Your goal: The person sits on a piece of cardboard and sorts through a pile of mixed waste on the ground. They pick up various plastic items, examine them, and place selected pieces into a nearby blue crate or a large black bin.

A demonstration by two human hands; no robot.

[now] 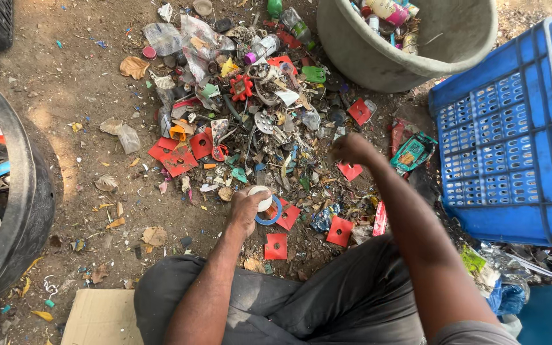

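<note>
A heap of mixed plastic scrap (257, 108) lies on the dirt ahead of my knees: red square pieces, bottles, caps, wrappers. My left hand (245, 208) grips a small white round object (262, 197) low over the pile's near edge, right beside a blue plastic ring (269, 217). My right hand (351, 148) hovers over the heap's right side with fingers curled closed; I cannot see anything in it. Red squares (276, 246) lie just before my knees.
A grey tub (416, 61) holding bottles stands at the back right. A blue slotted crate (512, 147) is on the right. A black round bin (14, 191) sits on the left. Flat cardboard (100, 316) lies by my left knee.
</note>
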